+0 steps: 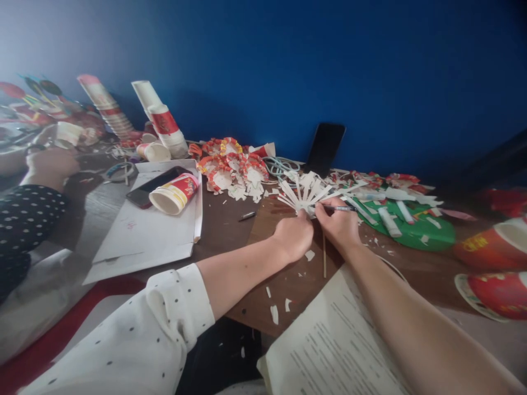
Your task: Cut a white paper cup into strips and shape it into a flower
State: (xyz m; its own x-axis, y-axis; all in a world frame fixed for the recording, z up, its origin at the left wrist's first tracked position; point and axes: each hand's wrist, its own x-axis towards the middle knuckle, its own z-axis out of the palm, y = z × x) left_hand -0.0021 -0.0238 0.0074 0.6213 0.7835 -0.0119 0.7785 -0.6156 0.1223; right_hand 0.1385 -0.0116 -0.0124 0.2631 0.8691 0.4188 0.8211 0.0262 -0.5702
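White fanned paper pinched by closed left hand; pen gripped in right hand; printed sheet nearby, lines illegible

You are in what looks like a craft workroom or classroom; you cannot tell which from here. Your brown table has its far edge against a plain blue wall. Stacked paper cups stand toward the left of that edge, red-and-white cuttings heap along its middle, and paper scraps reach the near edge. You have a fan of white strips before you, and a co-worker's dotted sleeve shows at your left.
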